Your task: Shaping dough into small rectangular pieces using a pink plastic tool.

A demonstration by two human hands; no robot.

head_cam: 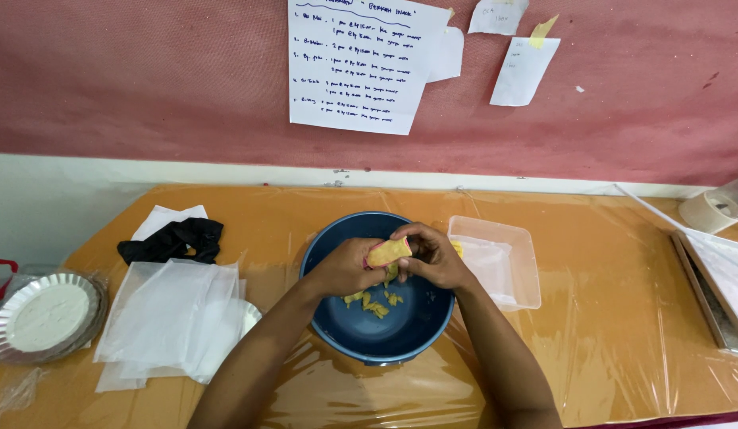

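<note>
Yellow piece (388,252) pinched between left hand (346,268), right hand (434,258), above blue bowl (329,246).

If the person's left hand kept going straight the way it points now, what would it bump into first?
The left hand points rightward, so it would probably meet the right hand first; both already grip the same yellow piece above the blue bowl. Beyond that lies the clear plastic container.

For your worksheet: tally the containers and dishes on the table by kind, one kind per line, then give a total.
Blue bowl: 1
Clear plastic tub: 1
Foil pie dishes: 1 stack, number in it unclear
Total: 3
</note>
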